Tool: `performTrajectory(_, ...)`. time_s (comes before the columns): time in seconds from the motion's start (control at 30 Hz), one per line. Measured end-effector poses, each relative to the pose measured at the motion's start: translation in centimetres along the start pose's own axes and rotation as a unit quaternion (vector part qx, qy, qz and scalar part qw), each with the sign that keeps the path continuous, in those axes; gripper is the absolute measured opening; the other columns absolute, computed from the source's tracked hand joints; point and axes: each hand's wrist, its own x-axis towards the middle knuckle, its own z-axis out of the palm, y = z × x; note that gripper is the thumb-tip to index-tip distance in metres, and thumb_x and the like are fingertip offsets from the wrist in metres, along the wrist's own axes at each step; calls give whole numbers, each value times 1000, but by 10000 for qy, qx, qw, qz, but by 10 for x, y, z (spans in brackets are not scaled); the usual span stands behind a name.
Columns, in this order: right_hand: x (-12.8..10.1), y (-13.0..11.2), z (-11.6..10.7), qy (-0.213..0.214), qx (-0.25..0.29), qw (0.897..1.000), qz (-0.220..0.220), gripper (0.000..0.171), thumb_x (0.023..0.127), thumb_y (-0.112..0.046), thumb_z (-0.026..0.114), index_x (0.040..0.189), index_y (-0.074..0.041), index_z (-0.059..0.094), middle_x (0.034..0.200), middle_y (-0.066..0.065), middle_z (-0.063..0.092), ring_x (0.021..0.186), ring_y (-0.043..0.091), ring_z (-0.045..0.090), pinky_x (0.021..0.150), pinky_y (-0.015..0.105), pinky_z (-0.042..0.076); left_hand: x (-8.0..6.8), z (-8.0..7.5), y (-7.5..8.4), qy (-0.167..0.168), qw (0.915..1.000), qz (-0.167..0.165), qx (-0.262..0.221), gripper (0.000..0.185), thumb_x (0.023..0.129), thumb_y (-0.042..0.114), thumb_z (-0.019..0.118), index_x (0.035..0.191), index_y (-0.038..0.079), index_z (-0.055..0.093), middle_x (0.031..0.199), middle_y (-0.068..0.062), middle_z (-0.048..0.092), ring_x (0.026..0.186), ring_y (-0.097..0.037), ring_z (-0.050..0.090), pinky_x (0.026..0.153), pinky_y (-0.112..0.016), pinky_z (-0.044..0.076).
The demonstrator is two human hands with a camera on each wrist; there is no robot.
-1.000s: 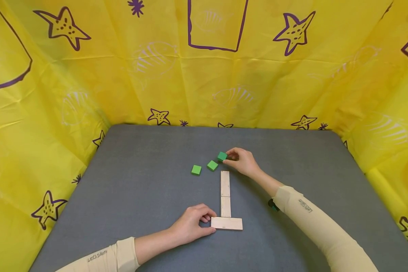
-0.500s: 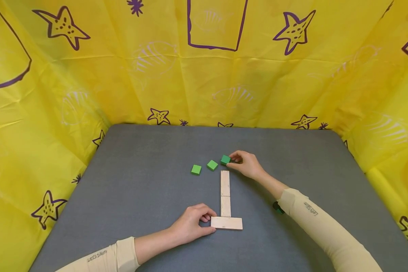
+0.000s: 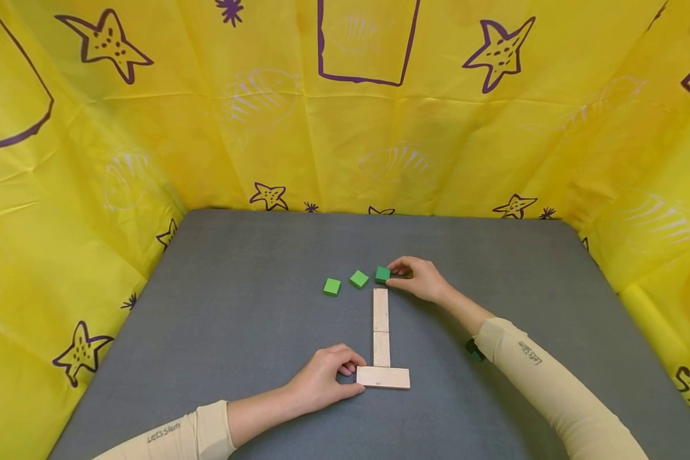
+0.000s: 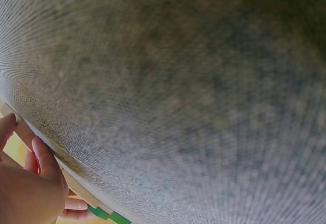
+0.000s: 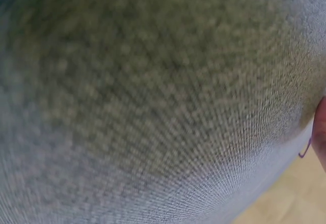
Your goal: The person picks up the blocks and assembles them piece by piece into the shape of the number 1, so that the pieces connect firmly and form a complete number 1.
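On the grey table (image 3: 218, 332) three pale wooden blocks lie flat: two end to end in a column (image 3: 381, 326), and one crosswise (image 3: 383, 377) at the near end. My left hand (image 3: 328, 378) holds the crosswise block's left end with curled fingers. My right hand (image 3: 416, 278) pinches a green square block (image 3: 383, 275) just beyond the column's far end. Two more green blocks (image 3: 359, 279) (image 3: 331, 287) lie to its left. The left wrist view is mostly blurred grey cloth, with my left hand (image 4: 30, 183) in its corner.
Yellow sheets with purple starfish prints (image 3: 345, 108) wall in the table at the back and both sides. The right wrist view is filled by blurred grey table cloth (image 5: 153, 102).
My right hand has drawn its green block a little nearer and to the right, up to the column's far end. The left hand has stayed put.
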Motion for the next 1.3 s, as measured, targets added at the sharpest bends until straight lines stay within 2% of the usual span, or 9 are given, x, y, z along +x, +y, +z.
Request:
performTrajectory(0.23,0,1,0,-60,-39,9999,-155,32,84,-21,78,111,-5,69,99,7,67,93,22,61,82,38,52,0,0,0,-19,10000,-6,-9,28,77,8,83,101,8,68,93,5,61,82,-4,58,74,-16,52)
performTrajectory(0.57,2,1,6,115,-194,9997,-83,31,83,-24,80,107,-6,71,96,6,67,89,21,60,80,37,50,0,0,-1,-30,10000,-14,-49,28,77,8,83,102,7,68,93,4,61,82,-4,58,74,-16,52)
performTrajectory(1.3,2,-1,8,15,-340,9991,-257,32,86,-25,77,109,-4,70,98,7,66,91,23,58,82,40,49,0,1,-2,-3,10000,-21,-54,28,77,8,83,101,8,68,93,4,61,82,-2,58,74,-16,52)
